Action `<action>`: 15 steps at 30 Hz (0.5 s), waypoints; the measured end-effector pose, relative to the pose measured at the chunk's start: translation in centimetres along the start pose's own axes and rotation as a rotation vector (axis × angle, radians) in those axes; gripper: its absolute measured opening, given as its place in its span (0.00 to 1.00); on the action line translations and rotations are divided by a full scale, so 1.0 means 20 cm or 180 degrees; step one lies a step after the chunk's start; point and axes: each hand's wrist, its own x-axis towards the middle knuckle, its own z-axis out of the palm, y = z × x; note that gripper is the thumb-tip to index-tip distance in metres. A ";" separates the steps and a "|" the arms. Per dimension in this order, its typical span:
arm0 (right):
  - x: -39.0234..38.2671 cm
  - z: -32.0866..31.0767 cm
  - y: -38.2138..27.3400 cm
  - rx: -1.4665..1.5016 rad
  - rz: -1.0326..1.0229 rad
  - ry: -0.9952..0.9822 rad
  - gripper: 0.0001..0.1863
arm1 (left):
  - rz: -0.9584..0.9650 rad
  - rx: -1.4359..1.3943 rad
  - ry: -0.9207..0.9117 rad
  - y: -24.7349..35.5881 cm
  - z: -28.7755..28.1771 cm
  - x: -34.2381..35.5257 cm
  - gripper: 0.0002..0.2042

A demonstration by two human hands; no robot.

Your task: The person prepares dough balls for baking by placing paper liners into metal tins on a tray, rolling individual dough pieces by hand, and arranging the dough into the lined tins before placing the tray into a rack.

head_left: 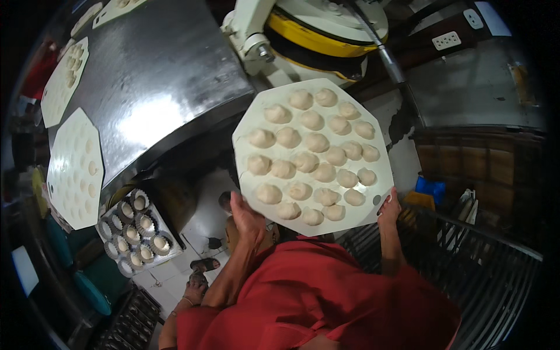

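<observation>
While pale, rounded dough balls [306, 161] are sitting in rows on a smooth white octagonal tray [373, 192], the left hand [246, 217] is gripping its lower-left edge and the right hand [389, 209] is pinching its lower-right edge, holding it level above the floor. Similar trays [74, 166] are lying on the glossy dark metal surface [157, 76] to the left.

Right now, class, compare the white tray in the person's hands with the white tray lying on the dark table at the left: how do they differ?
The held tray is gripped at its near edge by the left hand and right hand; the table tray lies flat on the dark table, untouched. The held tray is packed with dough balls; the table tray shows mostly empty hollows. Both are white and many-sided.
</observation>
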 end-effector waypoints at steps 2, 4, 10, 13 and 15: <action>0.13 0.03 -0.09 -0.0011 0.0097 -0.0008 0.19 | 0.0032 0.0107 -0.0145 -0.11 0.15 0.16 0.33; 0.24 0.04 -0.16 -0.0059 0.0220 0.0007 0.20 | 0.0061 0.0180 -0.0361 -0.17 0.33 0.32 0.31; 0.49 0.32 -0.36 0.0511 0.0482 -0.0866 0.18 | 0.0504 0.0671 -0.1207 -0.29 0.83 0.67 0.27; 0.59 0.59 -0.40 0.0703 0.0434 -0.1128 0.14 | 0.0243 0.1063 -0.0840 -0.37 0.96 0.72 0.22; 0.51 0.86 -0.50 0.0959 0.0558 -0.1128 0.09 | 0.0636 0.1816 -0.0549 -0.37 1.02 0.79 0.18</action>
